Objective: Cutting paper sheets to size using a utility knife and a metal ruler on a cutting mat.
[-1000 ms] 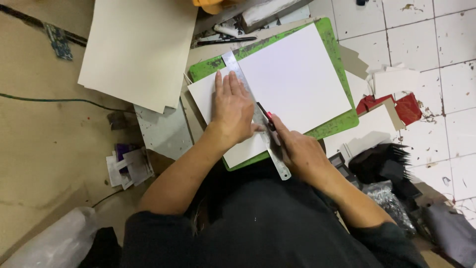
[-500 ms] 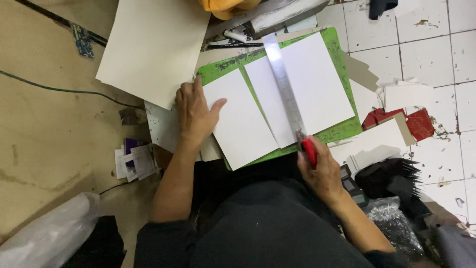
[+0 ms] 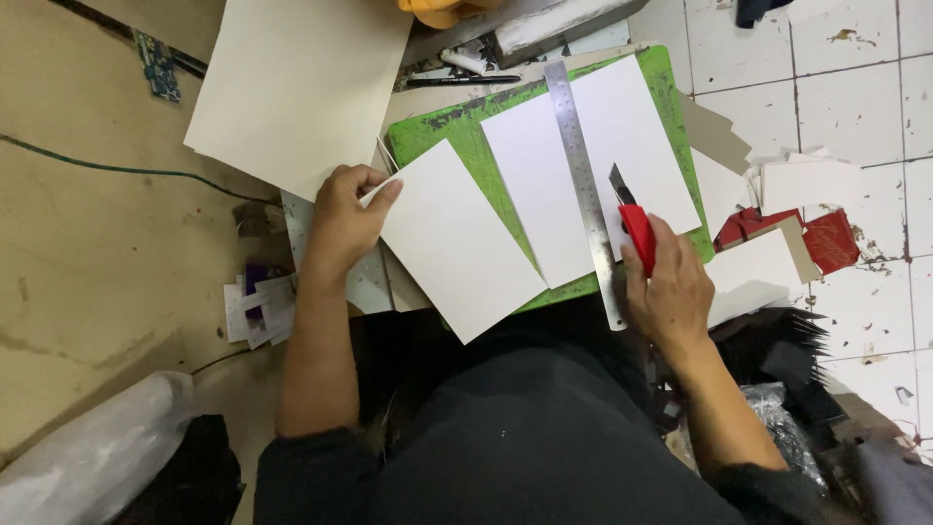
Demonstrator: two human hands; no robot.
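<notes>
My left hand (image 3: 345, 219) pinches the left edge of a cut white card piece (image 3: 457, 243), tilted and pulled off to the left of a green cutting mat (image 3: 462, 136). A second white sheet (image 3: 593, 165) lies on the mat with a steel ruler (image 3: 583, 185) laid along it. My right hand (image 3: 671, 292) grips a red utility knife (image 3: 634, 228), blade out, resting on the sheet just right of the ruler.
A large cream board (image 3: 292, 83) lies at the upper left on brown flooring. A black pen (image 3: 462, 81) sits above the mat. White and red card scraps (image 3: 797, 224) are piled at the right on white tiles. A grey plastic bag (image 3: 87, 457) is at bottom left.
The ruler was lifted off the cut line and laid across the right sheet. My left hand slid the cut piece farther left and turned it. The knife hand moved up beside the ruler.
</notes>
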